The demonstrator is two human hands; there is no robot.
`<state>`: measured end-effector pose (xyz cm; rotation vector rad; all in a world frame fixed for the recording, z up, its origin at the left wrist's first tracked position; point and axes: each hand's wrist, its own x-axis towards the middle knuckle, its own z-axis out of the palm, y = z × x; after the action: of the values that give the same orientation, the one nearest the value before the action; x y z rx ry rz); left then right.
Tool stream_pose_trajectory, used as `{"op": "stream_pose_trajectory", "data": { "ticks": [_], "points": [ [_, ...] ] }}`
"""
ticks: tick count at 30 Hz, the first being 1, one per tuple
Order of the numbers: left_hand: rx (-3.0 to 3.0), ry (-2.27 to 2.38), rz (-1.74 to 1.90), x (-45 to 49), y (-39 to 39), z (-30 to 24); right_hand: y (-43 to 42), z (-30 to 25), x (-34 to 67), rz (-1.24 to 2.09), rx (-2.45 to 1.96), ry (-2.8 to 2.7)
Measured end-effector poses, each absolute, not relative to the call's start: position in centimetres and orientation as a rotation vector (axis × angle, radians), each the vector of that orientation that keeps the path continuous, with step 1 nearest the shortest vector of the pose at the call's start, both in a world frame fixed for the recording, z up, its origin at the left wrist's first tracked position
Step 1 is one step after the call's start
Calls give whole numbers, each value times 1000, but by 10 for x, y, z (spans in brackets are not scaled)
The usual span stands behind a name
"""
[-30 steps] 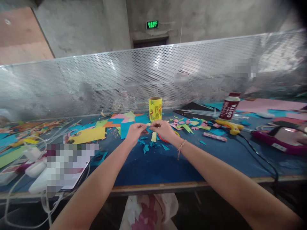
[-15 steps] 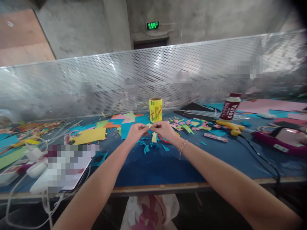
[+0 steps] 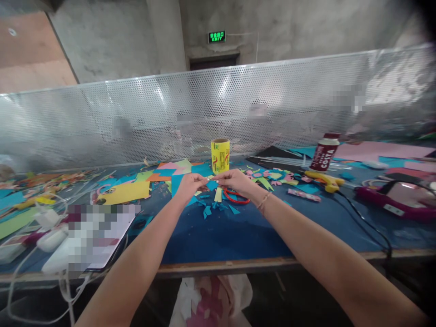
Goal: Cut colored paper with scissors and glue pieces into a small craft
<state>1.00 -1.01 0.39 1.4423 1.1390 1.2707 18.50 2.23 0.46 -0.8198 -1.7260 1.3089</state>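
Observation:
At the middle of the table, my left hand (image 3: 195, 185) and my right hand (image 3: 235, 180) are close together, thumbs and fingertips pinched. Between them shows a small piece of blue paper (image 3: 211, 185), which both sets of fingertips seem to grip; the fingers partly hide it. Just below lies a pale green paper strip (image 3: 218, 195), with blue paper scraps (image 3: 207, 211) scattered around it. A red loop-shaped handle (image 3: 236, 197) lies under my right wrist. Behind my hands stands a hollow yellow roll (image 3: 220, 156) with printed sides.
Coloured paper sheets (image 3: 126, 193) and cuttings spread left and behind. On the right are a yellow glue gun (image 3: 325, 180) with a black cord, a Costa bottle (image 3: 325, 153) and a purple-rimmed object (image 3: 395, 202). A perforated metal screen (image 3: 153, 118) closes off the back; white cables (image 3: 68, 290) hang front left.
My fingertips have drawn slightly apart, and the blue piece now shows between them. More of the red handle is visible beside my right wrist.

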Motion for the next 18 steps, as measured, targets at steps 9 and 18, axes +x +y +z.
{"op": "stream_pose_trajectory", "data": {
  "ticks": [9,18],
  "points": [
    [1293,1168,1342,10,-8,-2,22,-4,183,676,-734,-2017],
    [1362,1201,1359,13,-11,0,18,-8,180,215,-583,-2202]
  ]
}}
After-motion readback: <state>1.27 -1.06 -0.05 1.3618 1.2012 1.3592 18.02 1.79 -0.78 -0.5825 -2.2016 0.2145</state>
